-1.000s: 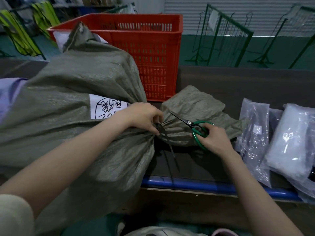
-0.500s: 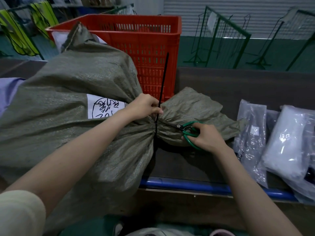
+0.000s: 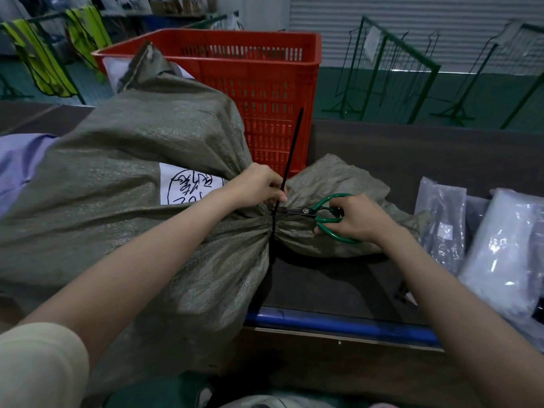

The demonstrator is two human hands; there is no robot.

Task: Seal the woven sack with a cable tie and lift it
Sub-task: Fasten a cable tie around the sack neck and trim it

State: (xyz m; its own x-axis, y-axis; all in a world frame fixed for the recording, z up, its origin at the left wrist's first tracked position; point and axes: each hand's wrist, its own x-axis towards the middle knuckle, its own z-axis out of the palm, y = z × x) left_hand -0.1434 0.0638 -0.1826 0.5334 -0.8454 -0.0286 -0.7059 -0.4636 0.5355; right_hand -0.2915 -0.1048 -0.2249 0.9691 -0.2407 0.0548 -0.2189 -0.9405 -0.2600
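Woven sack (image 3: pixel 123 184) lying on the table (image 3: pixel 412 160), neck cinched by a black cable tie (image 3: pixel 290 148). Left hand (image 3: pixel 259 187) pinches the tie's upright tail just left of the neck. Right hand (image 3: pixel 357 217) grips green-handled scissors (image 3: pixel 321 214), blades meeting the tie at the neck.

The scissors (image 3: pixel 316 212) have slid left — blades now at the cable tie (image 3: pixel 290 151).

Left hand (image 3: pixel 259 187) pinches cable tie (image 3: pixel 290 148); right hand (image 3: pixel 357 217) holds scissors (image 3: pixel 326 220).
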